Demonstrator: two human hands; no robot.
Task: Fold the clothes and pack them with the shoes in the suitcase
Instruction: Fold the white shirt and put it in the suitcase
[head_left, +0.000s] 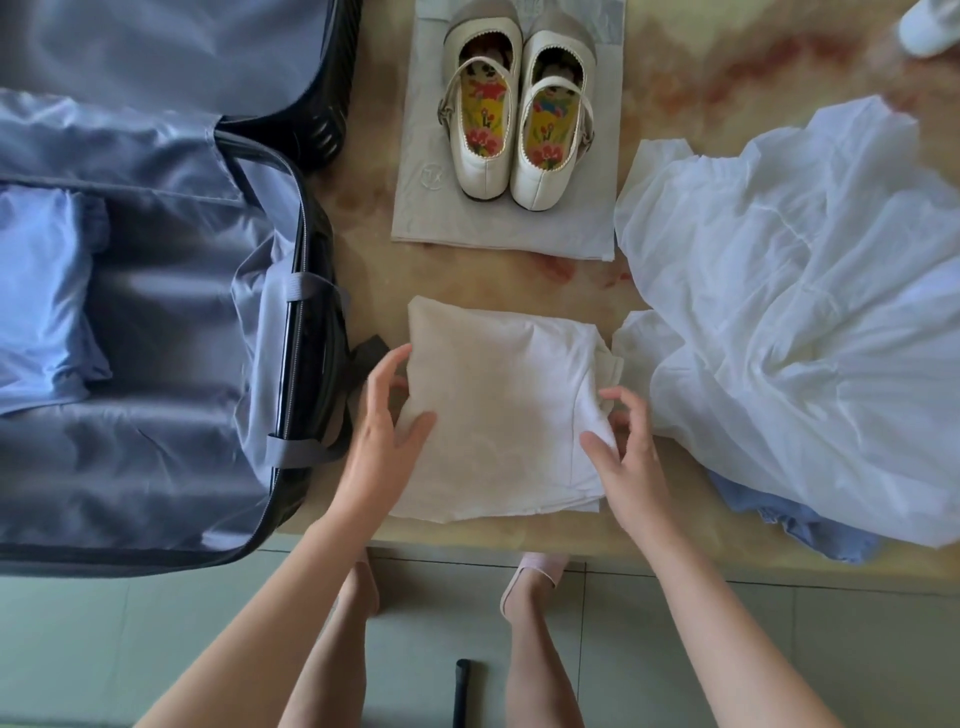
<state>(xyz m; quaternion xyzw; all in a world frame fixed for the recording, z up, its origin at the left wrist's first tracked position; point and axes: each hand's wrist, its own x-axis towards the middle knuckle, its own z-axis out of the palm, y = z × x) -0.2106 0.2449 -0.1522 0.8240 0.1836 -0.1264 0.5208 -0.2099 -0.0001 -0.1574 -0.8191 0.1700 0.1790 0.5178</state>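
Step in hand, by the look of it: lifting the folded cream-and-white cloth garment (498, 410) and carrying it into the open grey-lined hard-shell suitcase (171, 415).

To do it well:
- Slide the fingers fully under both side edges and keep the thumbs pressing on top.
- Lift level, so the layers stay stacked.
- Mind the right edge, with its layers splaying a little and likely to slip.
- Carry leftward over the suitcase rim and set down flat on the bare lining beside the folded pale-blue garment (41, 301) lying at the far left inside.
- Leave room for the pair of cream strapped shoes with flowered insoles (517, 114).

Folded garment: lying near the front edge of the marbled tan desk (701, 78), just right of the suitcase. Well apart from the shoes standing on a flat pale-grey bag (431, 208) further back.

Framed between the two hands:
- Left hand (387, 421) at its left edge, open and relaxed, thumb laid on top, fingers straight against the side.
- Right hand (626, 441) at its right edge, thumb on the cloth, fingers loosely curved over the splayed layers. Pinching or only touching, impossible to tell.

Just beside it on the right: an unfolded heap of sheer white dress fabric (779, 312), with a crumpled blue garment (810, 525) peeking from beneath at the desk's front edge. Both not yet folded.
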